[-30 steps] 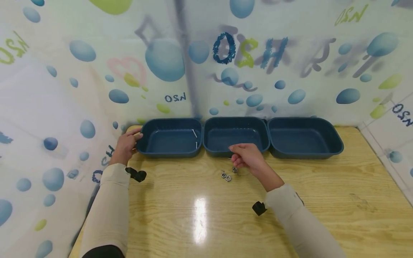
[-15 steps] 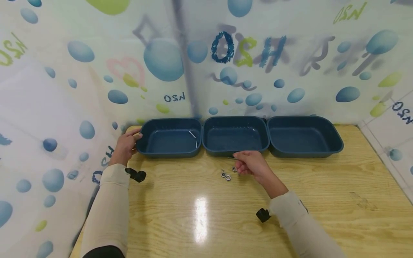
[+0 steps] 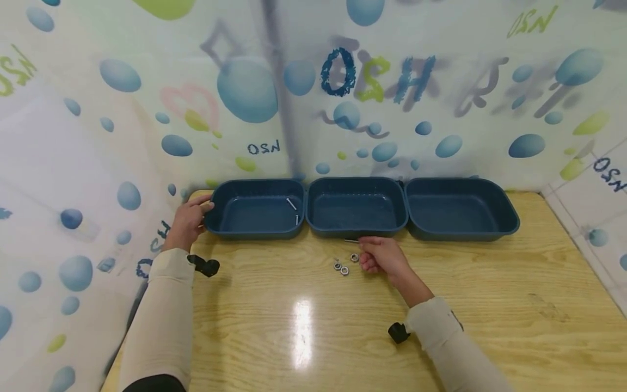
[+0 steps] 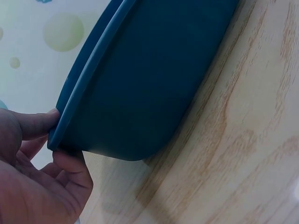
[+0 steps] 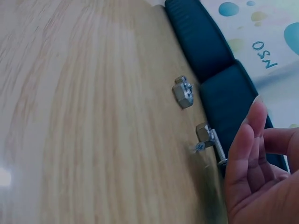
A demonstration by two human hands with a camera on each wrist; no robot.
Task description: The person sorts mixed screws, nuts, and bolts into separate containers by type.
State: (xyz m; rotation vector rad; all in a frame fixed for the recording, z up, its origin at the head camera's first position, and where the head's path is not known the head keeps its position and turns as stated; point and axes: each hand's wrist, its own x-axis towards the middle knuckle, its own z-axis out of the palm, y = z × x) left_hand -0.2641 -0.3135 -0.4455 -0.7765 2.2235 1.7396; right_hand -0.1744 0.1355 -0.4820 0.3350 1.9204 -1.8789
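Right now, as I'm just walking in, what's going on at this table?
A person is working with small hardware at a wooden table. Their left hand grips the end of the left tray, where two screws lie. Their right hand is at a loose screw in front of the middle tray; whether it has hold of it is hard to tell. Three nuts sit on the table nearby.

Glare streaks the table (image 3: 254, 316); wrist views look dimmer.
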